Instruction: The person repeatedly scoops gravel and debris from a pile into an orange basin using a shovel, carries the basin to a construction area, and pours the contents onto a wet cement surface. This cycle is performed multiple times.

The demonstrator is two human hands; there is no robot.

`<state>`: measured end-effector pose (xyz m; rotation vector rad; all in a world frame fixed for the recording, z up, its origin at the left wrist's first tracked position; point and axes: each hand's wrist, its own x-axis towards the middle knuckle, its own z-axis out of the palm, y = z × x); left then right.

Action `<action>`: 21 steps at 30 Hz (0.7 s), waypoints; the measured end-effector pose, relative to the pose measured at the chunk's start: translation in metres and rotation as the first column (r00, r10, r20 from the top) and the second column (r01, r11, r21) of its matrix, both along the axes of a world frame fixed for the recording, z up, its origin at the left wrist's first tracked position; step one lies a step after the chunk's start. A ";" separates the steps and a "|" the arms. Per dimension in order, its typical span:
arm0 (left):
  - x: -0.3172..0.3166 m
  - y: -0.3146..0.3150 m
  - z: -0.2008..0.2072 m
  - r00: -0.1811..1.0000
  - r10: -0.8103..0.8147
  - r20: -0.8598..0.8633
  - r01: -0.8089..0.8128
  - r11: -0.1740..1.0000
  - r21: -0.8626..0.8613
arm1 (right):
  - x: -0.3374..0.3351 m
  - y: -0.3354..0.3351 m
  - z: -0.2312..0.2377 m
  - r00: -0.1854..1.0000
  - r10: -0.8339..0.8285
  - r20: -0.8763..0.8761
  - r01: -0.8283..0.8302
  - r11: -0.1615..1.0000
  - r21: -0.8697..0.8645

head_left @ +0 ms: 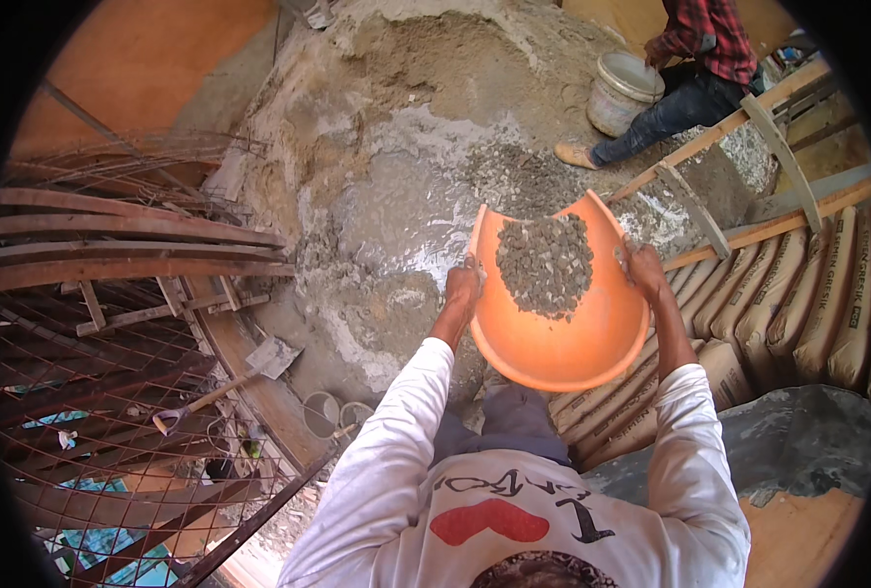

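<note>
I hold a wide orange plastic scoop [563, 358] out in front of me, its open mouth facing away. Grey gravel [545, 260] lies heaped in its middle, reaching toward the mouth. My left hand [463, 286] is closed on the scoop's left rim, and my right hand [643, 269] grips the right rim; some fingertips are hidden. Just beyond the mouth is a pile of similar gravel [519, 181] beside wet grey cement mix [396, 196] on the ground.
A person [705, 59] at the far right holds a dirty white bucket [627, 93]. Stacked cement sacks [798, 294] and a wooden ladder [695, 211] stand to my right. To the left are a shovel [274, 358], wooden beams [132, 250], metal mesh [93, 421] and two buckets [321, 414]. Behind the mix rises a sand mound [435, 59].
</note>
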<state>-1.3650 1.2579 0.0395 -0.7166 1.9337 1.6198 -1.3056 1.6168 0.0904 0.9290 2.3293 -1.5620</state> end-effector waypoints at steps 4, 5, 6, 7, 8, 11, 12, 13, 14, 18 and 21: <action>-0.036 0.013 0.005 0.995 -0.025 0.095 0.004 0.976 0.216 | -0.042 0.054 0.015 0.994 -0.034 0.100 0.044 0.994 -0.095; -0.039 0.000 -0.018 0.987 -0.044 0.152 0.001 0.963 0.269 | -0.059 0.063 0.012 0.991 0.001 0.137 0.022 0.986 -0.164; -0.047 -0.011 -0.037 0.978 -0.067 0.198 -0.002 0.945 0.327 | -0.066 0.066 0.002 0.984 0.048 0.172 -0.020 0.987 -0.160; -0.031 -0.010 -0.058 0.969 -0.132 0.211 0.067 0.954 0.293 | -0.049 0.076 -0.023 0.970 0.071 0.234 -0.038 0.989 -0.143; -0.002 -0.008 -0.075 0.972 -0.103 0.210 0.037 0.954 0.297 | -0.031 0.077 -0.048 0.948 0.094 0.305 -0.056 0.990 -0.130; 0.083 -0.055 -0.121 0.954 -0.009 0.299 -0.091 0.943 0.320 | 0.032 0.040 -0.095 0.889 0.100 0.446 0.007 0.973 -0.232; 0.106 -0.051 -0.112 0.928 0.020 0.373 -0.135 0.948 0.287 | 0.070 0.047 -0.117 0.879 0.054 0.474 0.092 0.956 -0.280; 0.129 -0.058 -0.100 0.896 0.062 0.439 -0.183 0.954 0.238 | 0.101 0.043 -0.135 0.867 0.023 0.498 0.168 0.927 -0.334; 0.157 -0.085 -0.102 0.914 0.043 0.403 -0.144 0.964 0.223 | 0.111 0.020 -0.144 0.844 0.008 0.536 0.221 0.906 -0.362; 0.234 -0.177 -0.103 0.916 0.129 0.379 -0.226 0.949 0.221 | 0.126 -0.056 -0.160 0.825 0.383 0.415 -0.342 0.924 -0.171; 0.275 -0.228 -0.077 0.856 0.362 0.370 -0.448 0.876 0.178 | 0.113 -0.144 -0.129 0.708 0.605 0.365 -0.696 0.684 0.218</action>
